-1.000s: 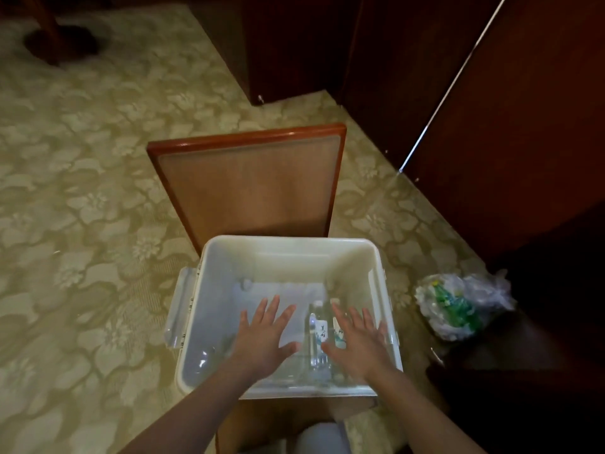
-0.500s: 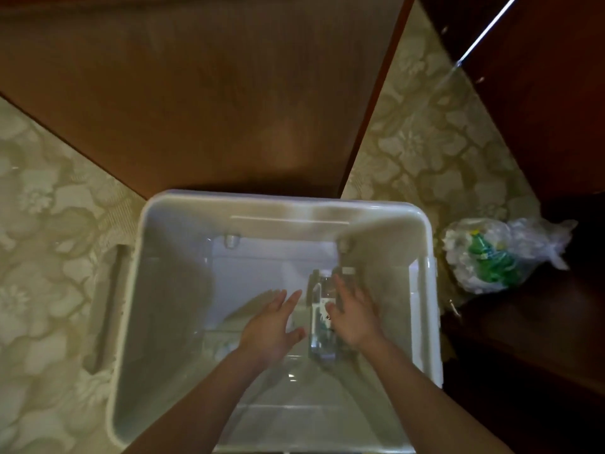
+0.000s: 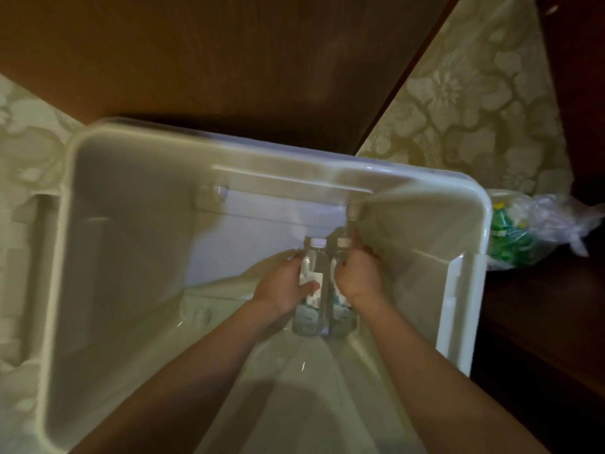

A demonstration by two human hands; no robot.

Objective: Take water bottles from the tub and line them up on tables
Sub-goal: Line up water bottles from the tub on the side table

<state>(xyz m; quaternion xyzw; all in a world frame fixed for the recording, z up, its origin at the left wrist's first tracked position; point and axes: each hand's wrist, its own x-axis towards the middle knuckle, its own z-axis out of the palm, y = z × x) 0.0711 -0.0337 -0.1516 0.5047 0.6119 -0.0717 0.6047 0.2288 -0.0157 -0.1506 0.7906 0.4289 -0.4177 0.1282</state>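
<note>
While both arms reach down into the white tub point(image 3: 262, 149), the left hand point(image 3: 284, 286) is wrapped round the left bottle point(image 3: 309, 317), its thumb laid across the label and its fingers curled under the far side. The right hand point(image 3: 358, 273) is curled over the right bottle point(image 3: 342, 311) up near the neck, knuckles towards me; from here I cannot tell how far its fingers go round. The two clear bottles lie side by side on the tub floor, touching, directly between the two sets of fingers, with their pale caps poking out just beyond the fingertips and their bases back under the wrists. Well outside the right fingers, past the tub wall, a crumpled plastic bag point(image 3: 523, 237) with something green inside sits by the flowered carpet point(image 3: 458, 93). Far ahead of the fingertips a brown wooden panel point(image 3: 229, 54) rises behind the tub rim.
</note>
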